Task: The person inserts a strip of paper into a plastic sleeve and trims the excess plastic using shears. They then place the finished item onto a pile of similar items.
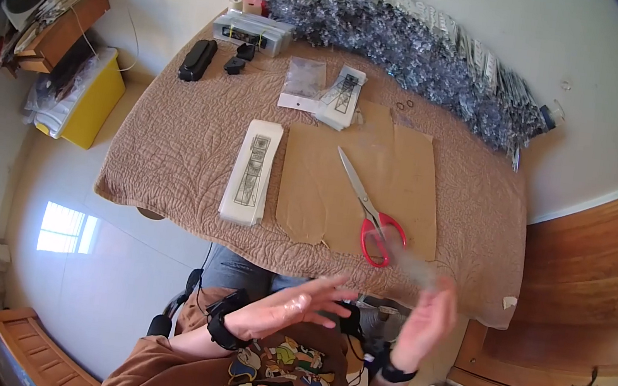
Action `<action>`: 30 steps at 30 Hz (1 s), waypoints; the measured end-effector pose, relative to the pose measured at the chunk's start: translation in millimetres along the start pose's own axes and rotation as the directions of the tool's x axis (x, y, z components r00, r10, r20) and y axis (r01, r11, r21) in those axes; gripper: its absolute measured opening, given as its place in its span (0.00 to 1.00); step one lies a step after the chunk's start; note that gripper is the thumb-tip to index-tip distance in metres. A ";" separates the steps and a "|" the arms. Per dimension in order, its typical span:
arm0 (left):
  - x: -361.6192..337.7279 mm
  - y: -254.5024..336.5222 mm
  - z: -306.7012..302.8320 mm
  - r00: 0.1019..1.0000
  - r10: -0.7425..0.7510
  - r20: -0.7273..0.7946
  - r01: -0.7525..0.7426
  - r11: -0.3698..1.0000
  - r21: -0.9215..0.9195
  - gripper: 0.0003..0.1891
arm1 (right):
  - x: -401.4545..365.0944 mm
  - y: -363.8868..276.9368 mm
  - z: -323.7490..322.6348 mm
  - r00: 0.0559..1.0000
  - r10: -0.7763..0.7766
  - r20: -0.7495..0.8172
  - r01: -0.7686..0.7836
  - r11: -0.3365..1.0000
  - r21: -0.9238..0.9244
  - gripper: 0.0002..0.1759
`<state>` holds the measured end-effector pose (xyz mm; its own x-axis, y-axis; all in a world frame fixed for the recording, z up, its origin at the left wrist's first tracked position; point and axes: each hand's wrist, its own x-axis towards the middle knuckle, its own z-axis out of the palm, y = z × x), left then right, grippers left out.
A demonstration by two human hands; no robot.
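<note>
My left hand (292,309) hovers in front of the table's near edge with its fingers stretched apart and nothing in it. To its right, my right hand (426,325) is raised, its fingers closed on a translucent plastic strip (410,267) that is smeared by motion. Behind the strip, red-handled scissors (360,190) lie on a flat cardboard sheet (314,186), blades pointing away from me. Left of the cardboard rests a stack of long white printed sleeves (251,174). A second stack of printed sleeves (343,97) lies at the cardboard's far edge, beside a clear plastic bag (304,81).
A quilted brown cloth (175,144) covers the table. Along its back edge runs a long heap of silvery packed pieces (399,41). At the back left are a clear box (256,32), a black case (198,60) and small black parts (236,65). Small dark rings (405,104) lie near the heap.
</note>
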<state>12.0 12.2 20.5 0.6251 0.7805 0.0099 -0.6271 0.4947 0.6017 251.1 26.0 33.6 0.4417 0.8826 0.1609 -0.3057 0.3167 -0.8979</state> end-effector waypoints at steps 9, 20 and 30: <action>-27.6 -27.3 -26.1 0.877 -0.423 0.227 0.374 0.899 0.229 0.24 | 39.5 -12.8 -41.4 0.988 0.115 -0.107 -0.110 0.993 0.050 0.17; -39.8 -27.3 -43.3 0.936 -0.345 -0.063 0.345 0.873 0.345 0.17 | -47.7 122.2 10.2 0.544 0.467 0.697 0.414 0.574 -0.707 0.11; -51.1 -28.4 -63.8 0.892 -0.238 -0.385 0.358 0.890 0.280 0.19 | -45.1 174.9 23.2 0.536 -0.121 0.835 0.840 0.175 -0.514 0.09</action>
<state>-31.8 -17.3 -48.0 0.5280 0.7255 -0.4415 -0.2042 0.6130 0.7632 158.2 49.7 -121.2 -0.4308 0.7254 0.5368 0.7511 0.6180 -0.2323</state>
